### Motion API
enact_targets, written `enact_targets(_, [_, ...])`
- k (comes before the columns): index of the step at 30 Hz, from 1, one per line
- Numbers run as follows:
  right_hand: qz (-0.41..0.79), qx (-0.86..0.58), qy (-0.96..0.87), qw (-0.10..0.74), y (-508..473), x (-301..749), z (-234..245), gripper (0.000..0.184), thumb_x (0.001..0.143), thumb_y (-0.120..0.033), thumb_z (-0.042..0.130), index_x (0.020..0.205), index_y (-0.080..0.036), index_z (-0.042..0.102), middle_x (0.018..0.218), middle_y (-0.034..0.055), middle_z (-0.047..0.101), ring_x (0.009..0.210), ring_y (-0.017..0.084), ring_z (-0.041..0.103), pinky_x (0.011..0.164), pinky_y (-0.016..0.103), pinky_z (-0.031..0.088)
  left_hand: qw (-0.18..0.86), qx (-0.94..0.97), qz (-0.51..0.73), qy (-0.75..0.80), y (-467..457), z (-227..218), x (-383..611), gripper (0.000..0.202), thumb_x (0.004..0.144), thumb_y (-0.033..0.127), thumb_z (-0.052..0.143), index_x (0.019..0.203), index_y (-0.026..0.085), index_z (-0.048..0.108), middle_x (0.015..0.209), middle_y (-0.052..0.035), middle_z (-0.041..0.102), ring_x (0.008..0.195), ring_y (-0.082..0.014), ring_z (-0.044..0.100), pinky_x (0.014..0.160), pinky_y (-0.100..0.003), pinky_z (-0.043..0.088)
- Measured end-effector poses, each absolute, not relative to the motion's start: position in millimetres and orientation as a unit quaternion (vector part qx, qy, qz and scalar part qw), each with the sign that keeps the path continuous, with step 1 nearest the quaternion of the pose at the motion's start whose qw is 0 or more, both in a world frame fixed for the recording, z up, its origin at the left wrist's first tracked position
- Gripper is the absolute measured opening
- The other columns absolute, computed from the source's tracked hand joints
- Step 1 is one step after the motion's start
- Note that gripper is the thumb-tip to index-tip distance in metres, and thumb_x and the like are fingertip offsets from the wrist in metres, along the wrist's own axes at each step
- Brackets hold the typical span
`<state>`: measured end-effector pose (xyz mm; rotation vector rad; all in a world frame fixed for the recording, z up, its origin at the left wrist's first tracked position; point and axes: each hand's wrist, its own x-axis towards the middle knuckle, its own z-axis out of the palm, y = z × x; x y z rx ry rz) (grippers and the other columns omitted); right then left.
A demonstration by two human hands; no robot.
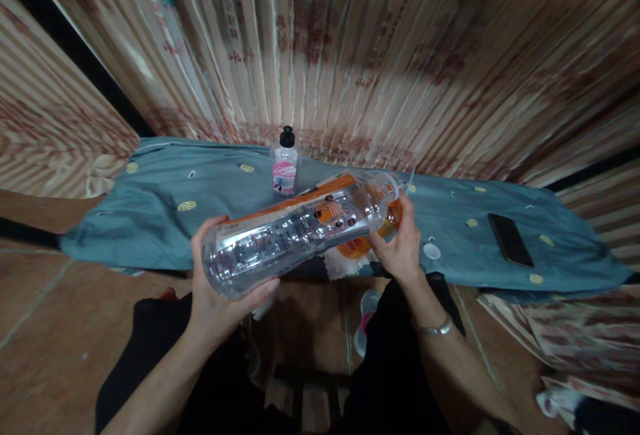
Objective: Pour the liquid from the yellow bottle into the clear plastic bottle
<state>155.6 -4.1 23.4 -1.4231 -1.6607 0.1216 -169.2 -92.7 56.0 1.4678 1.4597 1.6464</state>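
A large clear plastic bottle [280, 235] with an orange-and-white label lies tilted across the view, its open mouth up and to the right. My left hand [220, 282] is closed around its base end. Beside the bottle's neck, my right hand [401, 243] has its fingers closed on an orange see-through container [354, 247], which the bottle partly hides. Whether those fingers also touch the bottle's neck, I cannot tell. Under the container is a white cloth or tissue [337, 267]. A thin clear strip [411, 180] sticks up by my right fingertips.
A small bottle with a black cap and pink label [285, 168] stands at the back of the bench with a blue-green cover [210, 168]. To the right lie a white round disc [431, 250] and a dark phone [510, 240]. Pleated curtains [320, 62] hang behind.
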Motion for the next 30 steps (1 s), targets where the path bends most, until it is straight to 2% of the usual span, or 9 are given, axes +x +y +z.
enact_targets(2, [0.043,-0.58,-0.674,0.456,-4.5,155.5,23.5,0.095,0.09,-0.078,0.078,0.164,-0.026,0.048,0.143,0.0173,0.078,0.124,0.039,0.081,0.107,0.059,0.069,0.255,0.55,0.592,0.531,-93.2,55.1,-170.7,0.105,0.057,0.047,0.112,0.148,0.033,0.06,0.128,-0.0096,0.073,0.107,-0.036,0.079,0.094,-0.058,0.074])
enact_targets(6, [0.048,-0.579,-0.672,0.459,-5.1,155.4,24.5,0.097,0.087,-0.079,0.081,0.161,-0.025,0.05,0.142,0.0175,0.079,0.122,0.039,0.082,0.105,0.059,0.07,0.228,0.548,0.606,0.529,-93.8,51.6,-174.1,0.103,0.063,0.051,0.109,0.151,0.032,0.058,0.126,-0.0094,0.073,0.106,-0.0356,0.079,0.094,-0.058,0.074])
enact_targets(10, [0.062,-0.584,-0.67,0.455,-5.5,155.5,25.1,0.099,0.085,-0.077,0.083,0.162,-0.026,0.049,0.14,0.0166,0.08,0.119,0.039,0.083,0.104,0.058,0.07,0.256,0.574,0.576,0.522,-94.3,49.6,-178.3,0.108,0.063,0.043,0.11,0.155,0.034,0.054,0.134,-0.0106,0.072,0.114,-0.0371,0.079,0.099,-0.058,0.073])
enact_targets(13, [0.079,-0.585,-0.666,0.455,-5.8,155.4,25.4,0.101,0.083,-0.075,0.084,0.163,-0.026,0.047,0.142,0.0175,0.079,0.122,0.04,0.082,0.106,0.059,0.069,0.232,0.553,0.599,0.531,-94.0,50.9,-176.0,0.106,0.062,0.05,0.109,0.152,0.033,0.056,0.129,-0.0109,0.072,0.111,-0.0378,0.078,0.097,-0.06,0.072])
enact_targets(19, [0.071,-0.584,-0.665,0.461,-6.0,154.5,25.2,0.098,0.084,-0.069,0.085,0.162,-0.025,0.047,0.14,0.0172,0.079,0.12,0.039,0.083,0.106,0.058,0.069,0.219,0.542,0.614,0.53,-93.7,52.8,-168.1,0.102,0.064,0.059,0.106,0.149,0.031,0.06,0.125,-0.0099,0.073,0.106,-0.0355,0.077,0.093,-0.057,0.071])
enact_targets(30, [0.061,-0.567,-0.673,0.471,-3.0,157.1,17.4,0.1,0.084,-0.066,0.087,0.165,-0.026,0.045,0.136,0.0149,0.081,0.114,0.038,0.084,0.101,0.057,0.07,0.207,0.55,0.613,0.528,-92.8,50.4,-169.5,0.102,0.063,0.057,0.108,0.15,0.031,0.062,0.125,-0.0091,0.073,0.105,-0.0353,0.077,0.093,-0.056,0.072])
